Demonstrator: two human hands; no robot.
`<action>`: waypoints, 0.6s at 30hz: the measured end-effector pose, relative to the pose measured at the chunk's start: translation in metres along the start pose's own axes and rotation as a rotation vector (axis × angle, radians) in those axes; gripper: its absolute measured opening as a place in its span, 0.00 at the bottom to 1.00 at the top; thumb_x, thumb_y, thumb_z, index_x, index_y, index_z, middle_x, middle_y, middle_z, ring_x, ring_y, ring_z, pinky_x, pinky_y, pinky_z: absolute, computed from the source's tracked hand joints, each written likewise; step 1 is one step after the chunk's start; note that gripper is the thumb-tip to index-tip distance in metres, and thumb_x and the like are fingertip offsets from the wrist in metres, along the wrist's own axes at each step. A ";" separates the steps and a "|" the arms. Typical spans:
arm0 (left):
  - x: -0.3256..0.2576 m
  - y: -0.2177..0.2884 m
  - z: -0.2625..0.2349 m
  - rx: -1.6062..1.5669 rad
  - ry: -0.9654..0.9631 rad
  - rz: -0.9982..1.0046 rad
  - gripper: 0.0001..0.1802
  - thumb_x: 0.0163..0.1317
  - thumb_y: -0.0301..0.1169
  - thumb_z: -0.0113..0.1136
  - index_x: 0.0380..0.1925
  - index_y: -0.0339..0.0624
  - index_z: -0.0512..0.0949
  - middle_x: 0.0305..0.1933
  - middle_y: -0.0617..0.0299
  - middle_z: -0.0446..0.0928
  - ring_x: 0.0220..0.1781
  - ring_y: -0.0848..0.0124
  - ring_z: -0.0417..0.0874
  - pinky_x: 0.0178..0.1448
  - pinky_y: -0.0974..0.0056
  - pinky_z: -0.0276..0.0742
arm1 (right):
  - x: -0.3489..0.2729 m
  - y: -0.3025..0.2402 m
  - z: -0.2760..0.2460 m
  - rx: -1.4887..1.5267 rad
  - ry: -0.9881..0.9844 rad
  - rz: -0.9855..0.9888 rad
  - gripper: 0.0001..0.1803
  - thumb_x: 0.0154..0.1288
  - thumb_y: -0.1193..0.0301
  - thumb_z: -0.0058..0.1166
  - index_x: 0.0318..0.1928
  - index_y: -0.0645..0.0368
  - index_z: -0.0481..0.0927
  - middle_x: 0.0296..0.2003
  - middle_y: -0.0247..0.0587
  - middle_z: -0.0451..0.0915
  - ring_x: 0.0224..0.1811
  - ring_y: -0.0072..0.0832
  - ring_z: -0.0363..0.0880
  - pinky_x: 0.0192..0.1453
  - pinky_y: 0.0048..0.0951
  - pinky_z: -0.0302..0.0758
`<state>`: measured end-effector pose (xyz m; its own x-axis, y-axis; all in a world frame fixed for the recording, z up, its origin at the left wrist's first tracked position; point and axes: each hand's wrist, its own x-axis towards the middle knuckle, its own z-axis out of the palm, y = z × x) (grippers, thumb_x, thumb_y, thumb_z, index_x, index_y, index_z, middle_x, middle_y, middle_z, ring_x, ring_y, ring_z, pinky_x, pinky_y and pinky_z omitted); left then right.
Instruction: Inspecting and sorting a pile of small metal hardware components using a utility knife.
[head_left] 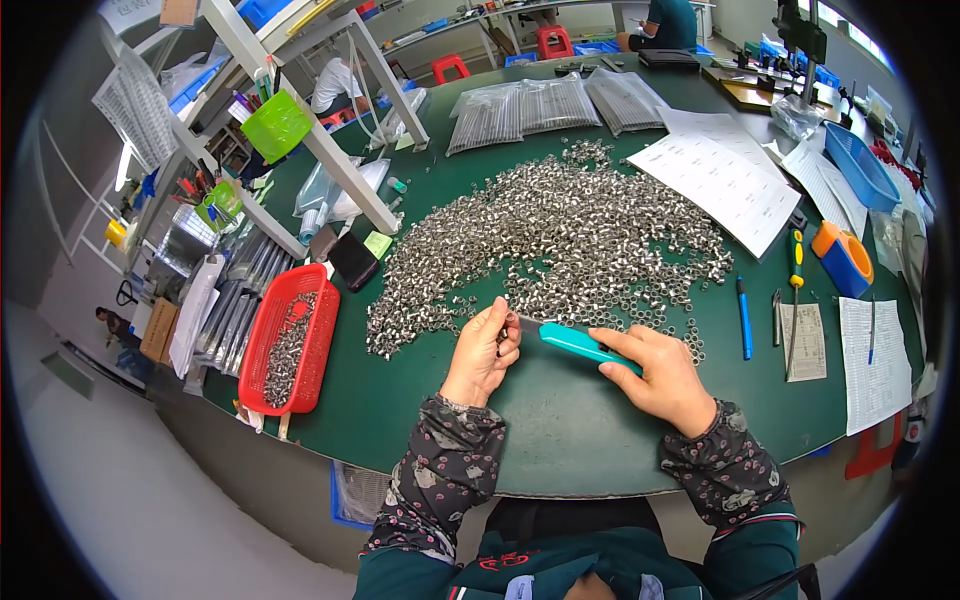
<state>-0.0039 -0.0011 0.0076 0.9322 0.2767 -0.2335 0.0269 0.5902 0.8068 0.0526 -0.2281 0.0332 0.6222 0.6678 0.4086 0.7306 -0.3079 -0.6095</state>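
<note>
Teal knife (572, 342) x1 clasped in R hand (655, 372), 1 metal pc. (512, 318) pinched in L hand (484, 350), 1 red basket (321, 345) at left.

A pile of metal rings (600, 225) covers part of the table (580, 455). On the pile's near side, the left hand (482, 350) pinches a ring (512, 318) and the right hand (660, 372) grips a teal knife (575, 343), blade (530, 325) toward that ring. Left of the pile lie a phone (353, 262) and a red basket (322, 342); beyond it, bags of rods (556, 106); right of it, papers (715, 182) and a pen (745, 318).
</note>
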 end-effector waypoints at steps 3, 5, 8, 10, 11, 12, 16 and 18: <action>0.000 -0.002 0.000 0.035 0.031 0.032 0.17 0.61 0.43 0.51 0.21 0.43 0.69 0.17 0.69 0.65 0.13 0.84 0.58 0.12 0.80 0.48 | 0.000 0.000 0.000 0.006 -0.043 -0.008 0.18 0.53 0.64 0.54 0.47 0.49 0.76 0.22 0.39 0.69 0.24 0.37 0.72 0.26 0.35 0.69; 0.000 -0.003 0.001 0.140 -0.002 0.041 0.16 0.60 0.43 0.52 0.20 0.44 0.68 0.16 0.70 0.65 0.11 0.84 0.57 0.11 0.79 0.47 | -0.001 0.002 -0.001 0.016 -0.047 -0.005 0.18 0.53 0.64 0.55 0.47 0.49 0.76 0.22 0.39 0.70 0.24 0.37 0.72 0.27 0.35 0.69; 0.002 -0.002 -0.001 0.185 -0.009 0.009 0.16 0.60 0.42 0.53 0.20 0.45 0.68 0.15 0.70 0.66 0.10 0.85 0.56 0.11 0.79 0.48 | 0.000 0.001 -0.005 -0.043 -0.028 -0.028 0.19 0.52 0.65 0.55 0.47 0.49 0.76 0.22 0.39 0.70 0.24 0.37 0.72 0.27 0.35 0.69; 0.002 -0.002 0.000 0.160 0.017 0.005 0.16 0.60 0.42 0.53 0.20 0.45 0.68 0.16 0.69 0.66 0.10 0.85 0.56 0.11 0.79 0.48 | 0.002 0.002 -0.005 -0.111 -0.005 -0.057 0.19 0.51 0.66 0.56 0.47 0.49 0.76 0.22 0.39 0.70 0.23 0.37 0.72 0.27 0.34 0.69; 0.003 -0.002 0.002 0.137 0.040 0.002 0.16 0.60 0.41 0.53 0.20 0.45 0.68 0.16 0.69 0.66 0.09 0.85 0.56 0.11 0.79 0.48 | 0.003 0.003 -0.004 -0.058 0.076 -0.062 0.19 0.51 0.68 0.56 0.47 0.50 0.76 0.22 0.39 0.70 0.23 0.36 0.71 0.27 0.34 0.69; 0.002 -0.001 0.002 0.134 0.041 0.005 0.16 0.60 0.41 0.53 0.20 0.45 0.68 0.16 0.69 0.66 0.09 0.85 0.56 0.11 0.79 0.48 | 0.004 0.004 -0.005 -0.006 0.156 -0.067 0.20 0.50 0.69 0.57 0.47 0.51 0.75 0.22 0.39 0.70 0.23 0.36 0.71 0.26 0.33 0.69; 0.001 0.004 0.002 0.132 0.065 0.032 0.16 0.61 0.41 0.51 0.21 0.44 0.67 0.17 0.68 0.65 0.11 0.84 0.57 0.12 0.79 0.48 | 0.012 0.008 -0.003 0.078 0.254 -0.039 0.20 0.49 0.73 0.56 0.47 0.55 0.75 0.21 0.42 0.69 0.22 0.35 0.70 0.26 0.30 0.66; -0.001 0.007 -0.001 0.007 -0.018 0.052 0.15 0.63 0.40 0.49 0.23 0.42 0.67 0.20 0.66 0.64 0.16 0.83 0.58 0.14 0.80 0.49 | 0.012 0.007 -0.002 0.078 0.262 -0.069 0.20 0.49 0.74 0.56 0.47 0.56 0.75 0.22 0.42 0.69 0.22 0.35 0.70 0.26 0.30 0.66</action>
<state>-0.0046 0.0038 0.0132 0.9388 0.2931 -0.1810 -0.0195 0.5699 0.8215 0.0660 -0.2241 0.0351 0.6308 0.4844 0.6062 0.7561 -0.2083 -0.6204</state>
